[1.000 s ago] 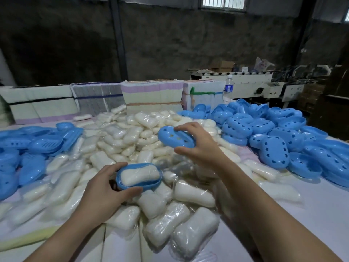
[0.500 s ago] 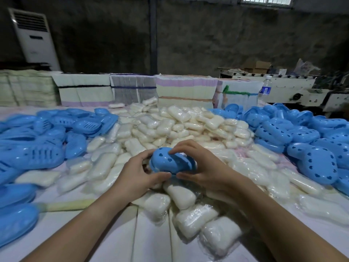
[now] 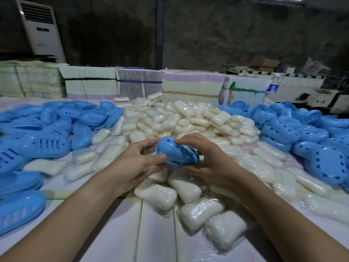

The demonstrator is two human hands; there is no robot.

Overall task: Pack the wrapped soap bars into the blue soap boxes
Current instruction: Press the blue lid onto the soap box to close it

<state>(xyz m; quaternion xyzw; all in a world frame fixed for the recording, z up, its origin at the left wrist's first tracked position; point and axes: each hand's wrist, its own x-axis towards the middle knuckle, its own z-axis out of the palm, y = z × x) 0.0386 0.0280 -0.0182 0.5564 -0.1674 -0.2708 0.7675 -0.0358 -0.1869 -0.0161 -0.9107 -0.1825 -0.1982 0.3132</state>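
Observation:
Both hands hold one closed blue soap box (image 3: 175, 153) above the middle of the table. My left hand (image 3: 138, 163) grips its left end, thumb along the lower edge. My right hand (image 3: 204, 159) grips its right side, fingers over the lid and thumb beneath. The soap inside is hidden by the lid. A big heap of white soap bars in clear wrap (image 3: 188, 121) fills the table centre, with more bars (image 3: 200, 210) just under my hands.
Blue box halves with slots (image 3: 45, 142) are piled at the left, and blue lids with small holes (image 3: 321, 161) at the right. Bundled stacks of flat cartons (image 3: 139, 84) line the far edge. A water bottle (image 3: 272, 87) stands at the back right.
My right hand brought the blue lid down onto the soap-filled base held by my left hand. Now both hands hold the closed box. The view has swung left.

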